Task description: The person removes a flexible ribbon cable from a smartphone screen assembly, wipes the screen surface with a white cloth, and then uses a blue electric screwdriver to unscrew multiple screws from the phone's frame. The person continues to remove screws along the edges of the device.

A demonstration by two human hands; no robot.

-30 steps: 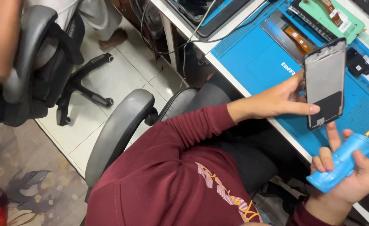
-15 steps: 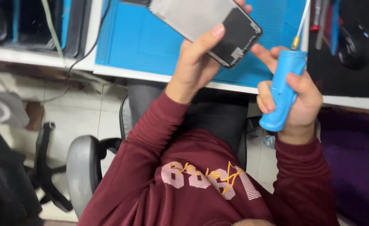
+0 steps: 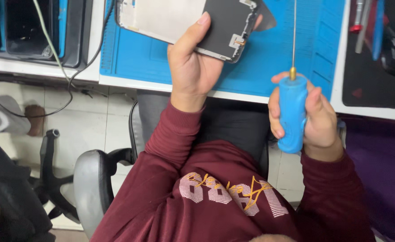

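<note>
- Left hand (image 3: 193, 67) is gripping the phone screen assembly (image 3: 186, 20) from below w/ thumb up along its near face, fingers wrapped round the far edge; panel is lying tilted above the blue mat (image 3: 269, 67), back side facing up, small orange flex visible near the corner.
- Right hand (image 3: 309, 116) is closing round the blue-handled tool (image 3: 292, 112), fist-style, w/ the thin metal shaft (image 3: 294, 36) pointing up & away over the mat.
- Vs 0.5 s ago: the tool is standing nearly upright now instead of leaning toward the panel, & the tip is sitting apart from the panel's edge, not touching it. Panel is held a bit further left & higher in view.
- Vs 1 s ago: the view is swinging round from the side to square over the desk (image 3: 161, 83); both hands are staying on the same things.
- Judging by this, the person is lining up tool & panel rather than working on it yet — no contact btwn tip & panel.
- Other stuff: cables (image 3: 54, 49) are hanging off the desk edge at left, grey office chair (image 3: 94, 179) is sitting below, dark tray w/ tools (image 3: 376, 40) at right.
</note>
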